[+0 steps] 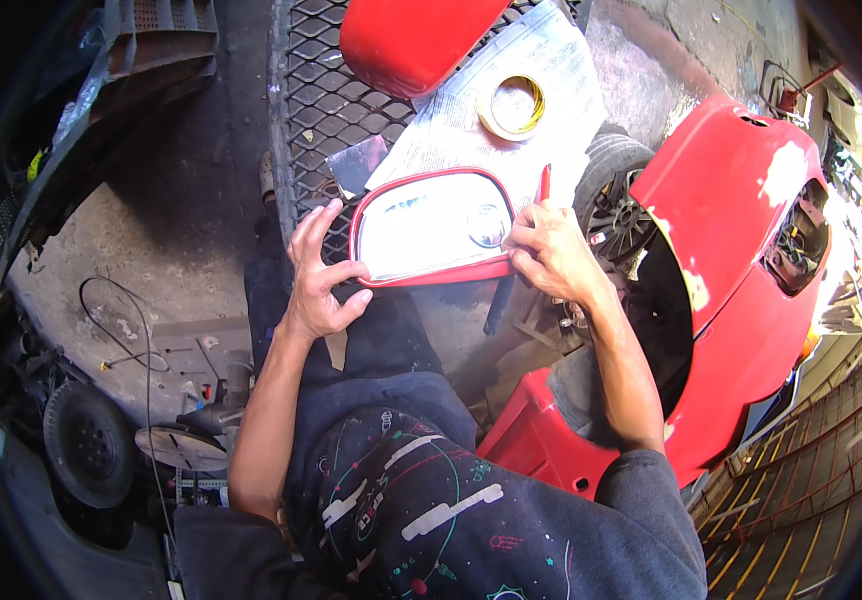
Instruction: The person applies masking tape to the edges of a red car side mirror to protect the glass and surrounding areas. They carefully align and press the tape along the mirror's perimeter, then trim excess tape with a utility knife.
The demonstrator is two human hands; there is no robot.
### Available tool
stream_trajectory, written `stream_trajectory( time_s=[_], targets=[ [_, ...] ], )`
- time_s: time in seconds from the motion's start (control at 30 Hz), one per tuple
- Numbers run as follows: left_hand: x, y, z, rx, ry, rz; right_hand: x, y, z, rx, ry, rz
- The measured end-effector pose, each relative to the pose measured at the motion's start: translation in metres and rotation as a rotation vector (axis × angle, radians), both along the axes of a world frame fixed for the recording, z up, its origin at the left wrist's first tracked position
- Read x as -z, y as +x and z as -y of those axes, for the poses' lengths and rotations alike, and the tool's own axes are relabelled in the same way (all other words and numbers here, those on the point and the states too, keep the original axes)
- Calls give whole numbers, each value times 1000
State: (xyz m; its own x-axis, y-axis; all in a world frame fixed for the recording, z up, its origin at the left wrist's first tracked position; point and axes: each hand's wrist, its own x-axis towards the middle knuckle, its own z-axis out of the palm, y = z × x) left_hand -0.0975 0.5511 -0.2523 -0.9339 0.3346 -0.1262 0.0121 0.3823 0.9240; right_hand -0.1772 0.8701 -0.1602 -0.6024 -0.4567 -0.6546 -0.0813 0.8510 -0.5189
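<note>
A car side mirror with a red rim lies before me, its pale face glaring in the light. A small round mirror sits at the face's right end. My left hand has its fingers spread at the mirror's left end, one fingertip touching the lower left rim. At the right end my right hand is closed, thumb and forefinger at the lower right rim. A slim red tool sticks up from that fist; its kind is hidden. Beyond the mirror, a tape roll rests on newspaper.
The newspaper covers part of a metal mesh stand. On it are a red curved panel and a dark sheet piece. Red car bodywork stands at right, with a wheel. A tyre lies lower left, near a cable.
</note>
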Motion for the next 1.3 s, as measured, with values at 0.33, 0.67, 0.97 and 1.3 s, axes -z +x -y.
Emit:
stream_trajectory(
  time_s=[0.33, 0.67, 0.97, 1.3],
  targets=[
    [-1, 0, -2, -17, 26, 56, 5, 3, 0, -22, 20, -70],
    [-3, -2, 0, 26, 0, 48, 2, 6, -5, 7, -50, -124],
    [-4, -3, -2, 4, -45, 10, 4, -4, 0, -77, 74, -96],
    [-3, -3, 1, 35, -54, -11, 5, -5, 0, -87, -2, -159]
  ],
)
